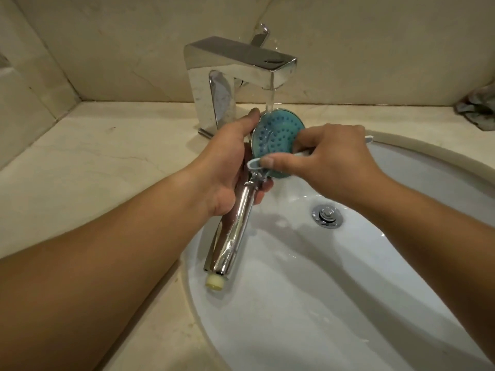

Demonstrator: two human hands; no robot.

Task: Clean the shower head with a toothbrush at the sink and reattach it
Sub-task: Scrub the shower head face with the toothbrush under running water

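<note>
The shower head (276, 135) has a round blue nozzle face and a chrome handle (233, 236) ending in a cream threaded tip. It is held over the white sink (308, 303), tilted up under the running water. My left hand (227, 167) grips its neck, thumb by the rim of the face. My right hand (332, 156) holds a white toothbrush (254, 164) across the lower edge of the blue face. The brush's bristles are hidden; its handle end shows past my knuckles.
A chrome faucet (241, 65) stands behind the basin, and its water stream (271, 99) falls onto the shower face. The drain plug (326, 214) sits mid-basin. Beige stone counter (93, 162) surrounds the sink. A crumpled cloth (476, 108) lies at the far right.
</note>
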